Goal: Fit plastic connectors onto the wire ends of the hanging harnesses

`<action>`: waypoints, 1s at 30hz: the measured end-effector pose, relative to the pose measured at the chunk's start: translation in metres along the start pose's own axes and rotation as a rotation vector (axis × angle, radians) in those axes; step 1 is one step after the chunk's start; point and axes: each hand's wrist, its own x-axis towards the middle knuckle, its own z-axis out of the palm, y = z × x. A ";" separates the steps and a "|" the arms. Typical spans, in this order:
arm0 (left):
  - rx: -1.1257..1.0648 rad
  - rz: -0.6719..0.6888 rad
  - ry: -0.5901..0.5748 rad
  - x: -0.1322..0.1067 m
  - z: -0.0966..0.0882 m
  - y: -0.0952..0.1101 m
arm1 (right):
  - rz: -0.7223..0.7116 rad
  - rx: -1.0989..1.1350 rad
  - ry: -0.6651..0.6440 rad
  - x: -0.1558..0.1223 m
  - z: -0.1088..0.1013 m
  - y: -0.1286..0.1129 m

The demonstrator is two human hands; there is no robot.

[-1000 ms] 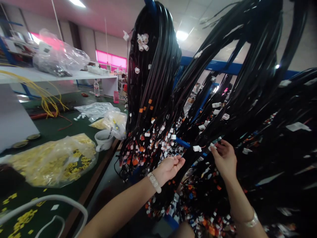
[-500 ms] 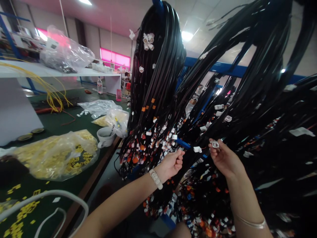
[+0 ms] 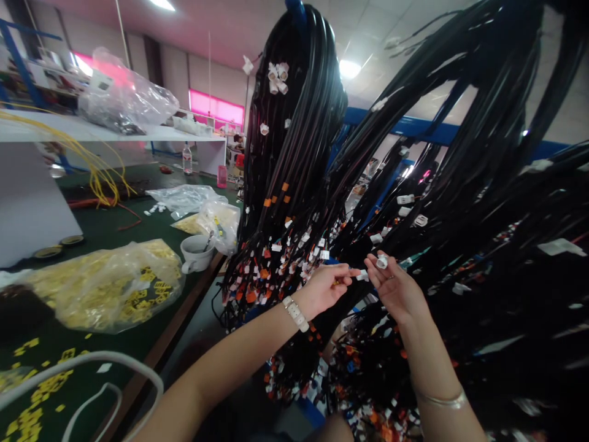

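While the right hand (image 3: 396, 290) pinches a white connector (image 3: 381, 262) between thumb and fingertips, in front of the lower ends of the hanging harness bundles (image 3: 294, 153), the left hand (image 3: 324, 287) holds thumb and forefinger at a second plug (image 3: 363, 275) just beside it; whether they actually grip it cannot be told. Judged from this, either piece could snag among the neighbouring connectors (image 3: 285, 258), and a tug might pull a wire from its housing.
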 end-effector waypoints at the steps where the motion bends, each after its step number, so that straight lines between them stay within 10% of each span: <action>1: 0.021 0.011 -0.021 0.001 0.002 0.000 | 0.006 -0.015 0.012 0.000 0.000 0.000; 30: -0.007 -0.049 -0.105 0.033 0.008 -0.007 | -0.043 -0.057 0.184 0.014 0.004 0.009</action>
